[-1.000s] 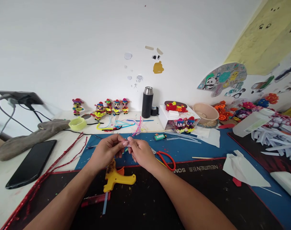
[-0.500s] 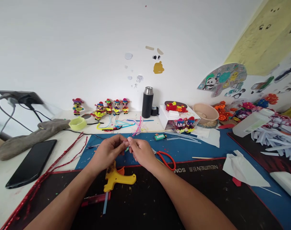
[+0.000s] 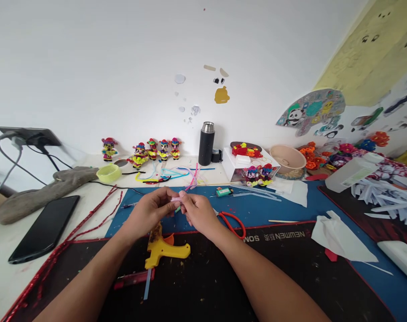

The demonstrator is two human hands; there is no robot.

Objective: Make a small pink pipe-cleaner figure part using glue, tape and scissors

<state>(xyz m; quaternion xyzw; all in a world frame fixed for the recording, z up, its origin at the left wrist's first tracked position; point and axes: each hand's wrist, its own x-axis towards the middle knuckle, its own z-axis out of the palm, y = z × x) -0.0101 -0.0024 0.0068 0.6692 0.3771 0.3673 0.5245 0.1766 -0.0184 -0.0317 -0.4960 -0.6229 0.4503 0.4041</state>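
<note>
A small pale pink piece [image 3: 175, 199] is pinched between my two hands above the blue mat. My left hand [image 3: 154, 210] grips its left end with thumb and fingers. On its other end, the fingertips of my right hand [image 3: 197, 212] are pressed together. A bit of green shows just below the fingers; most of what I hold is hidden. Under my left hand lies a yellow glue gun [image 3: 168, 251] with a glue stick [image 3: 147, 284] at its end. Red-handled scissors [image 3: 233, 223] rest beside my right wrist.
Small figures [image 3: 151, 152], pipe cleaners [image 3: 170, 173] and a black bottle [image 3: 206, 144] stand or lie at the back. A phone [image 3: 44, 229] and red tinsel stems [image 3: 79, 228] are left; white tissue [image 3: 341, 237] and paper strips [image 3: 387, 201] are right.
More of the pale pink piece shows between my fingertips now. My hands have barely moved.
</note>
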